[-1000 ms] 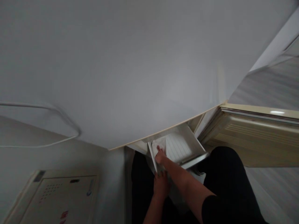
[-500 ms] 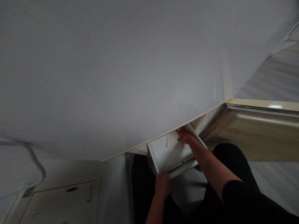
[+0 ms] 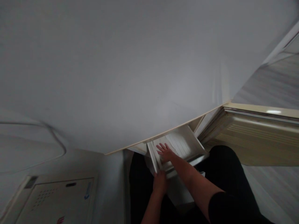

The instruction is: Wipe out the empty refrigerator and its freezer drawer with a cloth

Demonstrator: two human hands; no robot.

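Note:
A white drawer is pulled out from under a large pale tabletop. My right hand lies inside it at the left, fingers spread over a flat whitish sheet on the drawer's bottom. My left hand is at the drawer's front left corner, its fingers bent over the edge and gripping it.
A yellowish ribbed panel with a pale frame stands at the right. At the lower left is a vented white box with a door. A cable curves above it. My knees flank the drawer.
My right hand has moved from the drawer's right rear to its left side, and the whitish sheet now lies at the left too. My left hand has stayed at the front corner.

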